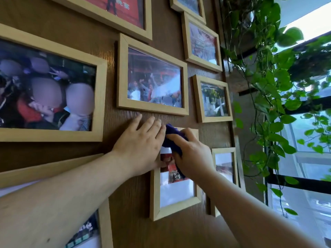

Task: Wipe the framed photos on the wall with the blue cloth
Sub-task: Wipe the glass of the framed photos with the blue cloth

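Several light wooden framed photos hang on a brown wood wall. An upright frame (174, 209) sits low in the middle, its top half hidden by my hands. My right hand (192, 156) is shut on the dark blue cloth (172, 138) and presses it against the upper glass of that frame. My left hand (140, 143) lies flat, fingers spread, on the wall and the frame's top left corner. Just above hangs a landscape frame (153, 76).
A large frame (49, 86) hangs at the left, small frames (212, 99) (202, 42) (225, 165) at the right, another frame (105, 221) at lower left. A trailing green plant (274, 86) hangs by the windows at the right.
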The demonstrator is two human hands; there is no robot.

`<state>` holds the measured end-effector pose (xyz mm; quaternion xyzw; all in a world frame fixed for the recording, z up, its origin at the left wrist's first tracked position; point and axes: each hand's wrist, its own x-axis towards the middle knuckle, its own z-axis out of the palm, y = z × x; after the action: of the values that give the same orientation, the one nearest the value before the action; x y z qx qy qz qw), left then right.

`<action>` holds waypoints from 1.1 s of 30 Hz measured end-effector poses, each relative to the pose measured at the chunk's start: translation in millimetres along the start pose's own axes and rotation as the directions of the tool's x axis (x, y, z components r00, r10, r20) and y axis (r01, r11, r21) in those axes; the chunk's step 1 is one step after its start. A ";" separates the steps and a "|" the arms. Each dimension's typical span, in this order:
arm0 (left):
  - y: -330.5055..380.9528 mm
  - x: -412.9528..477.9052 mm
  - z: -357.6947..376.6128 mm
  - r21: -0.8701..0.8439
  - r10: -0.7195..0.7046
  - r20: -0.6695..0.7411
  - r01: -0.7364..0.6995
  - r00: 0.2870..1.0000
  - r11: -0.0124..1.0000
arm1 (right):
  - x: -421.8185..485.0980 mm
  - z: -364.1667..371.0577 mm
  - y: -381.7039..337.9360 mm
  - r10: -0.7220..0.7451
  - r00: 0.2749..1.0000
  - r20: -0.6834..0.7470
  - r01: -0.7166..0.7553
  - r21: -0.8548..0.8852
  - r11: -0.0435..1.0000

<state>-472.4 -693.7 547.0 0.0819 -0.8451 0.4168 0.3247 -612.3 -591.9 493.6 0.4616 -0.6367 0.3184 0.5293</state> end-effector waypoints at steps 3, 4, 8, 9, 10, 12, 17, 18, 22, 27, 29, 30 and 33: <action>1.2 0.6 13.4 0.016 -0.039 0.060 0.038 0.997 0.999 | -7.4 12.3 1.1 -0.005 1.000 0.021 0.005 -0.020 1.000; 0.6 1.5 13.7 0.010 -0.055 0.064 0.054 0.996 0.998 | -9.2 13.7 6.3 0.008 1.000 0.027 -0.007 -0.034 0.999; 0.7 4.2 15.9 -0.013 -0.058 0.060 0.059 0.997 0.998 | -25.0 19.0 45.1 0.205 0.977 0.065 -0.201 -0.069 0.977; 0.8 4.1 16.0 -0.012 -0.059 0.058 0.060 0.997 0.998 | -28.3 19.8 55.1 0.263 0.963 0.067 -0.257 -0.089 0.962; 0.9 4.5 15.7 -0.011 -0.062 0.057 0.062 0.996 0.998 | -30.9 20.0 62.9 0.307 0.949 0.072 -0.299 -0.107 0.948; 1.2 3.9 16.7 -0.011 -0.062 0.057 0.062 0.996 0.998 | -34.0 23.1 67.7 0.340 0.938 0.069 -0.330 -0.122 0.936; 0.9 3.7 18.7 -0.023 -0.061 0.028 0.061 0.998 0.998 | -31.8 25.3 33.5 0.272 0.958 0.089 -0.277 0.058 0.959; 1.1 3.6 19.3 -0.024 -0.061 0.021 0.061 0.998 0.998 | -33.3 23.9 24.0 0.198 0.976 0.087 -0.206 0.094 0.974; 1.4 2.6 20.7 -0.027 -0.065 0.014 0.066 0.998 0.997 | -45.1 22.8 13.4 -0.032 0.992 0.121 0.024 0.066 0.998; 2.0 2.6 19.0 -0.027 -0.066 0.025 0.066 0.998 0.997 | -56.5 22.5 48.9 0.264 0.954 0.145 -0.261 -0.042 0.965; 2.1 1.8 18.8 -0.023 -0.068 0.033 0.069 0.997 0.997 | -59.2 24.9 52.8 0.336 0.928 0.158 -0.332 -0.056 0.942; 2.1 2.0 18.7 -0.023 -0.067 0.034 0.068 0.997 0.997 | -59.8 26.2 49.9 0.351 0.924 0.150 -0.346 -0.061 0.936; 1.9 1.6 18.0 -0.017 -0.071 0.029 0.071 0.997 0.997 | -59.5 27.7 26.1 0.272 0.952 0.139 -0.279 0.036 0.960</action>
<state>-483.0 -705.9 538.8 0.1150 -0.8498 0.3963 0.3280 -646.1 -592.1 431.7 0.4028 -0.7195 0.3754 0.4234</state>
